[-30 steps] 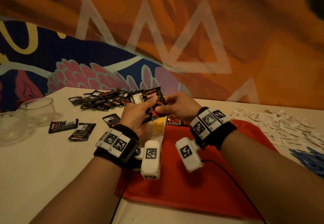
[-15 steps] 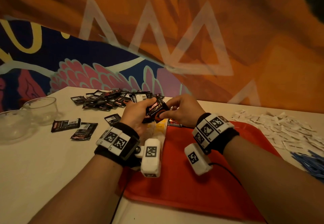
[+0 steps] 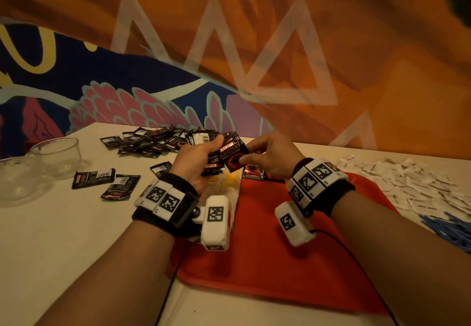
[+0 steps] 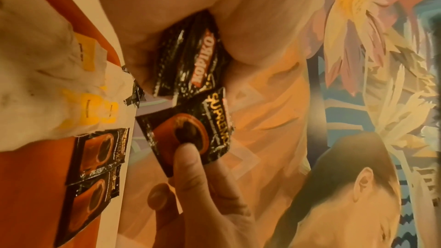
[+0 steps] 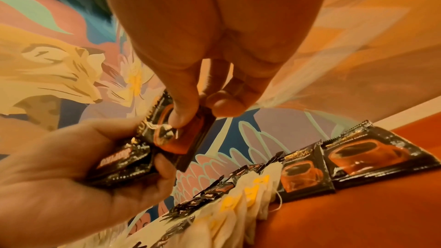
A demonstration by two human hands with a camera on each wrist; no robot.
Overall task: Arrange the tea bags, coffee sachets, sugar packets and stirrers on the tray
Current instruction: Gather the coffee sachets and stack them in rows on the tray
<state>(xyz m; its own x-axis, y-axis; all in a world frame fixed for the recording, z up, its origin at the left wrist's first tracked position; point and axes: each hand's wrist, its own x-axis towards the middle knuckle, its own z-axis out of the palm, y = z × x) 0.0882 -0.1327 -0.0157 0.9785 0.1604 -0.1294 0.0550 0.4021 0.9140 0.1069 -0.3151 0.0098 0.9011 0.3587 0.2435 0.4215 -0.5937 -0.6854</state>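
My left hand (image 3: 197,158) grips a small stack of black coffee sachets (image 4: 190,59) above the red tray's (image 3: 267,262) far left corner. My right hand (image 3: 265,157) pinches the top sachet (image 3: 233,155) of that stack between thumb and forefinger (image 4: 188,156). Two coffee sachets (image 5: 339,163) lie side by side on the tray's far edge. A row of white tea bags with yellow tags (image 5: 241,208) lies along the tray's left edge. Sugar packets (image 3: 407,180) and blue stirrers (image 3: 451,229) lie on the table to the right.
A heap of coffee sachets (image 3: 158,142) lies at the table's far left, with three loose ones (image 3: 107,180) nearer. Two clear glass bowls (image 3: 38,165) stand at the left edge. A painted wall rises behind the table.
Both hands have shifted slightly right and the top sachet has tilted, now pinched by the right thumb and forefinger while the left keeps the stack.
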